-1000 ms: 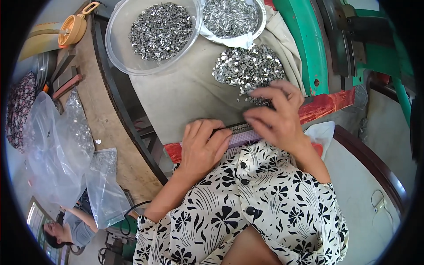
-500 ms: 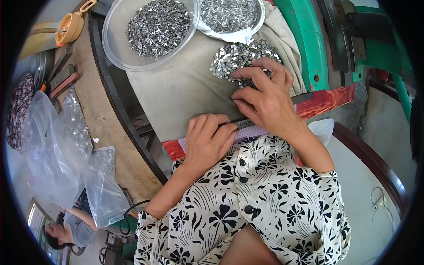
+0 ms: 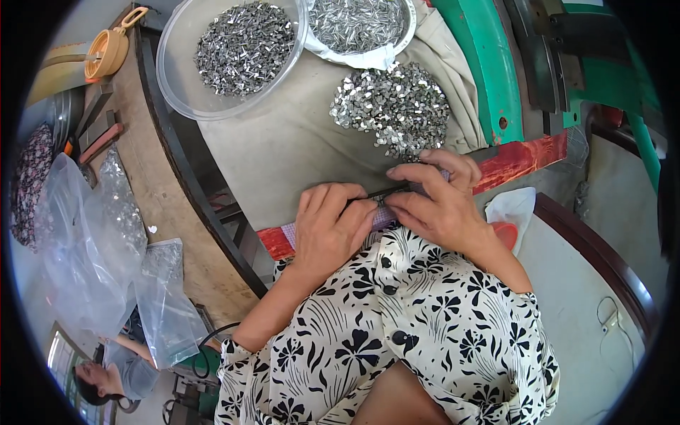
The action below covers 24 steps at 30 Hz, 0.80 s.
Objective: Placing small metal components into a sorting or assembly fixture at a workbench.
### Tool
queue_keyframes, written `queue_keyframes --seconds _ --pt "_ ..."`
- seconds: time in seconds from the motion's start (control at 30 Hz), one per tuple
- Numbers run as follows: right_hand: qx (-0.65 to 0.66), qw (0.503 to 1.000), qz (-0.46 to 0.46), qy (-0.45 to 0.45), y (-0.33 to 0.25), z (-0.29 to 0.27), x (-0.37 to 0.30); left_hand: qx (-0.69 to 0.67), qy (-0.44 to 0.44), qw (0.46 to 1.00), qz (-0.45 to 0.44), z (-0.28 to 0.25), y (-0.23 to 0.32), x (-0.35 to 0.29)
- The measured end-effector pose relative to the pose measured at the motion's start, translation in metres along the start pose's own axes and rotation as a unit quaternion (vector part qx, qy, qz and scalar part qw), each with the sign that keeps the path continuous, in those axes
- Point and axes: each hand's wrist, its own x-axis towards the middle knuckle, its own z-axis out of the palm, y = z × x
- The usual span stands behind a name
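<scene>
My left hand (image 3: 329, 230) rests at the near edge of the beige cloth (image 3: 262, 163), its fingers bent and closed at the tips. Right beside it, my right hand (image 3: 443, 209) has thumb and forefinger pinched close to the left fingertips. Whatever is between the fingers is too small to make out. A thin dark strip (image 3: 389, 190) runs along the edge under both hands, above a checked purple fabric (image 3: 382, 218). Just beyond the right hand lies a loose pile of small flat shiny metal pieces (image 3: 393, 106).
Behind the cloth stand a clear plastic tub (image 3: 170, 78) of short metal pieces and a white bowl (image 3: 409, 35) of thin metal pins. A green machine frame (image 3: 489, 71) borders the right. Clear plastic bags (image 3: 85, 248) lie at left; a person (image 3: 127, 368) is beyond them.
My right hand has come back from the metal pile toward me, and its fingertips now meet the left ones at the edge. The left hand has stayed nearly still.
</scene>
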Motion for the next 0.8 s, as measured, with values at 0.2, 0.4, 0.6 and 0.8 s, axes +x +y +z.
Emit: queue_keyframes --seconds 0.2,0.4,0.6,0.8 --pt "0.015 0.998 0.054 0.023 0.009 -0.011 -0.002 -0.010 0.012 1.000 -0.025 0.003 0.002 0.000" --pt "-0.009 0.999 0.043 0.009 0.009 -0.006 -0.005 -0.002 -0.005 1.000 -0.017 0.010 0.006 0.003" --pt "0.005 0.998 0.060 0.017 0.016 -0.014 0.002 0.031 0.007 0.999 0.024 0.012 0.008 0.007" --pt "-0.039 0.996 0.053 0.063 0.021 -0.010 0.032 0.023 -0.001 1.000 0.008 0.012 0.008 0.008"
